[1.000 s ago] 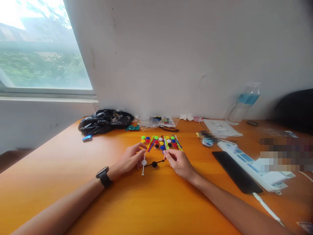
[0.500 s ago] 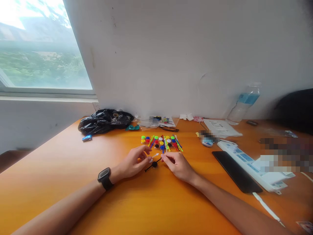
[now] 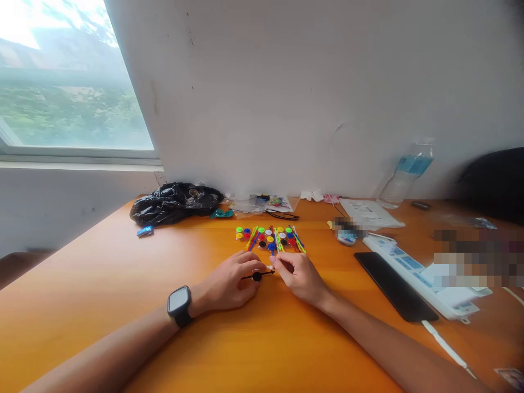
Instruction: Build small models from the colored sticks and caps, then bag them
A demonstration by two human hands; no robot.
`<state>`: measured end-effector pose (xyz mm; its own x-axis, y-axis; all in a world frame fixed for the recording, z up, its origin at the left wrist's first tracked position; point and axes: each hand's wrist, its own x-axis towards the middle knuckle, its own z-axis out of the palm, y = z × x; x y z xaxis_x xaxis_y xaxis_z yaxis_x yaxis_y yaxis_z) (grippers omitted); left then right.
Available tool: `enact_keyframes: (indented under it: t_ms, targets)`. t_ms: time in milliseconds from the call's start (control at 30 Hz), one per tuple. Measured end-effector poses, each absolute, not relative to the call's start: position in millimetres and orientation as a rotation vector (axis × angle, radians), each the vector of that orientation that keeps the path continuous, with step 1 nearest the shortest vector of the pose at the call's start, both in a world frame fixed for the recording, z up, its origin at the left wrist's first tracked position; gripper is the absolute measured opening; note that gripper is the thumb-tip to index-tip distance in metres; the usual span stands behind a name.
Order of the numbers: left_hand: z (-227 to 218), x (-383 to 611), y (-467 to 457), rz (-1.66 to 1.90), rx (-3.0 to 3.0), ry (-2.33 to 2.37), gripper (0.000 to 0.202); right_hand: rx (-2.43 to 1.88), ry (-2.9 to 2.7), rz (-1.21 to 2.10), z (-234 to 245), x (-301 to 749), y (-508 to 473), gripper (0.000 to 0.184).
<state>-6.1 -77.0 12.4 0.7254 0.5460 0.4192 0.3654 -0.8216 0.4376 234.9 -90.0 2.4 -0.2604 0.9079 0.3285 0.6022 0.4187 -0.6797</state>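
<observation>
- From the head view, I'm seeing a black arrow (image 3: 257,277) lying on the table (image 3: 225,349) between the two hands, a black disc sitting at its middle; I'm judging that piece to be joined up.
- The left hand (image 3: 231,281) is resting over the arrow's left end, its fingers bending loosely; they are hiding their own undersides, so I'm not managing to tell what they are gripping.
- The right hand (image 3: 301,273) is bringing thumb and forefinger nearly together just beside the arrow's point; whether anything is sitting between them I cannot tell.
- A small white piece (image 3: 269,267) is showing beside those fingertips, mostly hidden.
- Coloured discs (image 3: 262,230) and coloured sticks (image 3: 279,241) are lying in groups beyond the hands, looking separate, so I'm reckoning much is remaining unjoined.
- Farther back, a black plastic bag (image 3: 176,204) and clear packets (image 3: 249,204) are lying near the wall.
- A phone (image 3: 393,286) and power strip (image 3: 403,267) are lying to the right, well apart from the pieces; the left hand itself is blocking the arrow most.
</observation>
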Motion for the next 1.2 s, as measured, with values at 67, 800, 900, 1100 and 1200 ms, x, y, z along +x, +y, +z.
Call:
enact_keyframes:
  t_ms: [67,800,900,1100,1200]
  targets:
    - [14.0,-6.6,-77.3,0.776,2.626,0.672,0.035,-1.272,-1.974,0.558,2.5,234.9,-90.4,0.047]
    - [10.6,-44.3,-33.3,0.583,2.808,1.173,0.014,-1.289,-2.033,0.562,5.1,233.9,-93.0,0.048]
    - [11.4,-53.0,-26.6,0.541,2.769,1.420,0.012,-1.292,-2.054,0.575,5.1,233.7,-93.8,0.049]
    - [10.6,-68.8,-11.1,0.520,2.558,1.828,0.012,-1.199,-2.090,0.605,3.6,232.2,-93.7,0.030]
    - [9.0,-70.8,-7.3,0.618,2.519,1.836,0.020,-1.129,-2.121,0.609,2.6,231.8,-93.3,0.021]
